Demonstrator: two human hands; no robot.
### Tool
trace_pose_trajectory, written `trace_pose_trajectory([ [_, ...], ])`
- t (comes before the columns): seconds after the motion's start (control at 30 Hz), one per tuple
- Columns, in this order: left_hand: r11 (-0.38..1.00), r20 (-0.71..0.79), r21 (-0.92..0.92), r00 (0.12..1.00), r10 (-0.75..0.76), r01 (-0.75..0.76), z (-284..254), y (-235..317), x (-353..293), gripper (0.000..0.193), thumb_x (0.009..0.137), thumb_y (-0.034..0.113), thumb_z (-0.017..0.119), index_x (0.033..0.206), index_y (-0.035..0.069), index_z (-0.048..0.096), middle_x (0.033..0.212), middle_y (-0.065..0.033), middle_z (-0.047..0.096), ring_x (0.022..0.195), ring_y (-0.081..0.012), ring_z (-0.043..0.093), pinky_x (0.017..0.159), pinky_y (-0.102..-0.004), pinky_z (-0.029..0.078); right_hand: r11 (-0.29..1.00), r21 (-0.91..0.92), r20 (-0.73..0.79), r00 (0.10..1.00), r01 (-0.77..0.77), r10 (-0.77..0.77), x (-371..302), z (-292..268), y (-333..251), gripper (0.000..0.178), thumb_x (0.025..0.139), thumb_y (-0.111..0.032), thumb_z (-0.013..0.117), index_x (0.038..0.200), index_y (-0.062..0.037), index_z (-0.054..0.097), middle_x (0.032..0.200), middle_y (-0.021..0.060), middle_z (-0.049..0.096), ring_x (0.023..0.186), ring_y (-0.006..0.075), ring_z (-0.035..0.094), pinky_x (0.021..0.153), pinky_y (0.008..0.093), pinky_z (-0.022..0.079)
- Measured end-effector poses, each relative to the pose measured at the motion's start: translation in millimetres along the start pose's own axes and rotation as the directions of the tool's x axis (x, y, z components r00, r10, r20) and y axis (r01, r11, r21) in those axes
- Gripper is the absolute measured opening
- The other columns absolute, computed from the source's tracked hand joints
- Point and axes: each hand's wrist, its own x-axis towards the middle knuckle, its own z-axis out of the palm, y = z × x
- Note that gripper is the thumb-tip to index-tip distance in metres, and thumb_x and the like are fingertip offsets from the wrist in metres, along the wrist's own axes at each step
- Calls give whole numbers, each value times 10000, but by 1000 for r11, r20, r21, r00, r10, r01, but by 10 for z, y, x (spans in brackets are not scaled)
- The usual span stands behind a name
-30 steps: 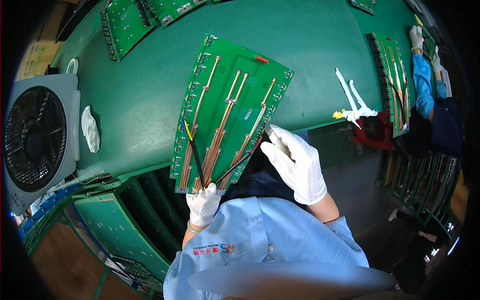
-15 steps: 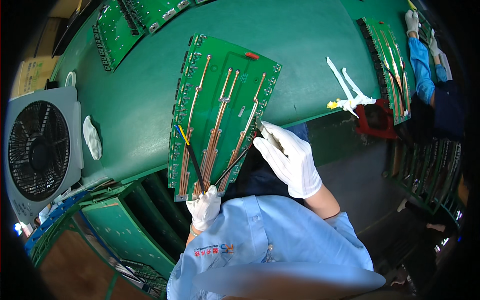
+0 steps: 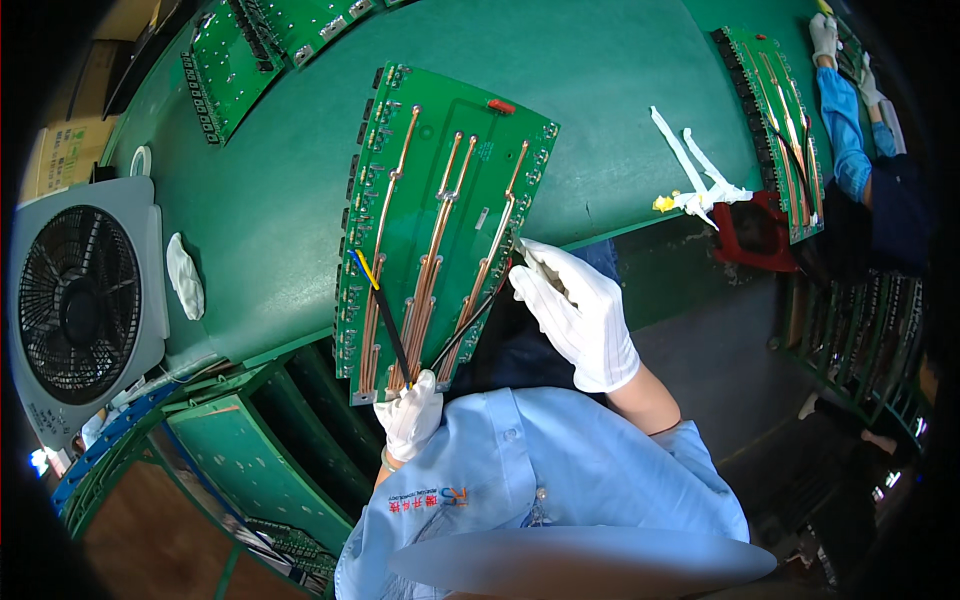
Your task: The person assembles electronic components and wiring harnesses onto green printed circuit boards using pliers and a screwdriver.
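Note:
A large green circuit board [image 3: 465, 230] with long copper-coloured solder tracks is tilted over the bench edge in front of me. My left hand [image 3: 410, 415], in a white glove, grips its lower end, with the fingers partly hidden. Near that end, a black cable [image 3: 388, 322] with yellow and blue ends lies across the tracks, and a second black wire [image 3: 470, 320] runs to the board's right edge. My gloved right hand [image 3: 585, 315] is closed around a slim grey metal tool [image 3: 548, 268] that looks like tweezers, its tip at the board's right edge.
A grey box fan [image 3: 85, 300] and a white glove [image 3: 184, 276] are on the left. More boards [image 3: 232, 75] lie at the far left of the green bench [image 3: 600, 90]. White strips [image 3: 700, 185] and another board [image 3: 780, 135] sit right, near a co-worker's blue sleeve [image 3: 845, 130].
The board's top end has shifted slightly left. My right hand has turned a little, so less of the grey tool shows. My left hand keeps its grip.

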Motion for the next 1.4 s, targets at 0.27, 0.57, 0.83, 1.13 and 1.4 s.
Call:
trace_pose_trajectory([
  [0.27,763,123,570,950,288,-305,-41,161,-25,252,634,-17,625,863,89,614,816,-121,655,736,-293,630,658,-368,483,910,287,62,953,-301,296,-33,-24,-96,270,889,-111,592,1101,56,589,696,53,623,452,30,471,401,180,351],
  [0.57,657,188,670,935,300,-345,39,-36,-26,165,695,80,558,829,163,607,725,-62,632,709,-263,630,767,-444,454,777,438,87,881,-452,465,-81,-214,-86,324,902,-124,560,1192,20,553,751,37,618,487,16,469,429,162,364],
  [0.83,756,77,579,944,321,-304,-55,104,65,151,698,44,571,788,155,619,743,-59,642,770,-253,644,815,-445,447,838,377,139,919,-394,370,-106,-274,18,322,886,-109,588,1185,7,561,799,55,651,514,27,504,448,176,402],
  [1.13,985,-162,170,987,-6,34,38,176,-3,179,711,57,579,838,178,619,756,-36,625,778,-244,630,850,-464,418,889,276,227,923,-366,310,-12,-235,-95,298,887,-101,590,1166,3,567,785,60,650,510,41,533,435,192,418],
  [1.4,655,187,662,926,327,-365,-4,-87,-140,130,743,144,572,865,188,587,867,-40,642,804,-250,621,825,-483,407,894,260,197,927,-365,320,-17,-211,-62,285,891,-111,587,1146,15,566,750,54,649,477,42,522,428,193,412],
])
